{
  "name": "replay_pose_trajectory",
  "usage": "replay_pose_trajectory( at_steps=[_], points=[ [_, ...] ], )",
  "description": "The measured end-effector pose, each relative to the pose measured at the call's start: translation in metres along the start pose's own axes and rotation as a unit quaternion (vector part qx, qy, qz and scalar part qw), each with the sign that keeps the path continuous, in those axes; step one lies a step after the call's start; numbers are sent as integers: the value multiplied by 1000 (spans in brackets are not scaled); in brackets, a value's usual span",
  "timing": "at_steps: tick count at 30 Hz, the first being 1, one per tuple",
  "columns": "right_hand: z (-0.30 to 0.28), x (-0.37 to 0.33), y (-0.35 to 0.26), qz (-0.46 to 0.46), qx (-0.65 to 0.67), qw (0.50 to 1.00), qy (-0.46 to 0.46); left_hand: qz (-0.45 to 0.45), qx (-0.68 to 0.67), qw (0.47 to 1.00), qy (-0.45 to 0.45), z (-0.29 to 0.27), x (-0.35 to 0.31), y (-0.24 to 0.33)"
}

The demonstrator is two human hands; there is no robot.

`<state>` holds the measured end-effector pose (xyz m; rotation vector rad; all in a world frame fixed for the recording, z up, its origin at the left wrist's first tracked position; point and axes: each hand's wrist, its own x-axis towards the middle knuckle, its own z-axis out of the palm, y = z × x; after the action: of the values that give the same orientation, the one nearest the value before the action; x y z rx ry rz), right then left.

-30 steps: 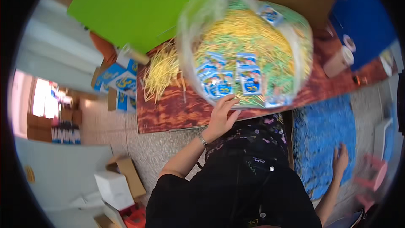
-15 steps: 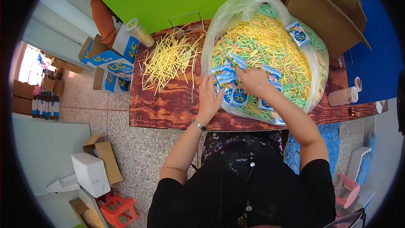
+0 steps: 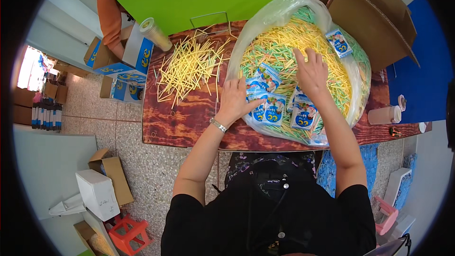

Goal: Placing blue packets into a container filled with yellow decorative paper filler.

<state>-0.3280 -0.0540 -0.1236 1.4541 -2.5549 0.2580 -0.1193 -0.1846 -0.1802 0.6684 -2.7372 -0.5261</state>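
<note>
A large clear plastic bag (image 3: pixel 251 33) lies rolled open on the table, full of thin yellow, green and pale orange sticks (image 3: pixel 308 33). Several small blue-and-white printed packets (image 3: pixel 272 109) rest on the near side of the heap. My left hand (image 3: pixel 233 98) lies at the bag's left rim, thumb stretched out over the leftmost packets, fingers extended. Above the sticks, beyond the right-hand packets (image 3: pixel 303 114), is my right hand (image 3: pixel 313 73), its fingers spread and nothing visible in them. Another packet (image 3: pixel 338 42) sits on the bag's far right rim.
Loose yellow sticks (image 3: pixel 189 71) are piled left of the bag, by a wire stand (image 3: pixel 208 16) and a clear plastic jar (image 3: pixel 155 33). Cardboard boxes (image 3: pixel 374 19) stand behind right; a lidded container (image 3: pixel 384 115) is at right. Another person's arm (image 3: pixel 109 16) reaches into a carton (image 3: pixel 121 52).
My right hand has left the packets and moved right and farther out over the sticks, its fingers spreading. My left hand stays at the bag's left side. The other person's arm reaches lower into the carton.
</note>
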Motion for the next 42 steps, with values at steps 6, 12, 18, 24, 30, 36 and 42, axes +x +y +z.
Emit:
replay_pose_trajectory(
  at_steps=[6,12,18,24,30,36,42],
  points=[
    [44,11,-19,-75,33,996,-35,102,-18,992,74,5,-3,8],
    [49,1,-23,-191,53,978,68,92,-75,989,86,13,-12,5],
    [40,-13,-27,-143,276,949,-56,83,-221,970,57,9,-19,12],
    [36,-8,-26,-227,350,902,-111,61,-311,947,57,16,-30,15],
    [31,-13,-28,-265,382,860,-213,-4,-410,902,137,32,-43,14],
    [16,-22,-28,-267,426,837,-217,14,-296,955,-6,34,-45,1],
    [4,-52,-6,-234,115,948,-183,-54,-469,881,22,47,-52,4]
  ],
)
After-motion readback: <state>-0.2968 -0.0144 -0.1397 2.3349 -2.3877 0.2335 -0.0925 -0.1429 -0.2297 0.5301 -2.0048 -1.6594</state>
